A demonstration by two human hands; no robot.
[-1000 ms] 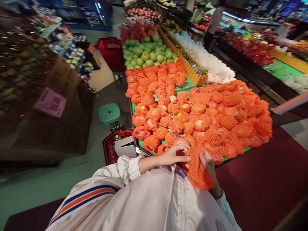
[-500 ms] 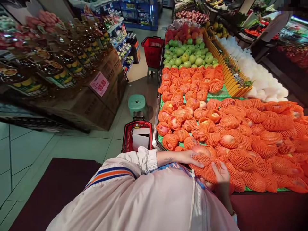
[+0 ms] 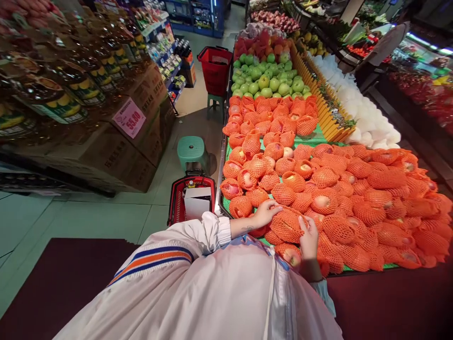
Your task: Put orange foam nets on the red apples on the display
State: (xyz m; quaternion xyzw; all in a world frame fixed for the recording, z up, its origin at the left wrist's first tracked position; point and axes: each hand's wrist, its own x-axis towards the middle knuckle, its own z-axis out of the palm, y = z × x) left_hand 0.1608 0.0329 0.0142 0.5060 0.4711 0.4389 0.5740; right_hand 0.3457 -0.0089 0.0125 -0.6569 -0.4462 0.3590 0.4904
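Observation:
Between my hands is an apple in an orange foam net [image 3: 285, 225], the net wrapped over it, just above the near edge of the heaped fruit. My left hand [image 3: 265, 212] pinches the net at its upper left side, fingers bent. On the other side, the thumb and fingers of my right hand [image 3: 309, 234] grip the net. Many similar netted apples [image 3: 325, 177] lie around and beyond both hands, some with red and yellow skin showing. One partly bare apple [image 3: 292, 256] lies below my hands, against my jacket.
Left of the display stands a red shopping basket [image 3: 174, 203] with a white box [image 3: 197, 202] inside. A green stool [image 3: 191, 150] and another red basket [image 3: 215, 71] are farther along the aisle. Green apples [image 3: 265, 81] lie behind the netted ones. Bottles [image 3: 60, 101] stand on cartons at left.
The netted apple has turned and risen a little, with the net now covering the fruit that showed before. Both hands have shifted up and left in view, as the camera view has also shifted.

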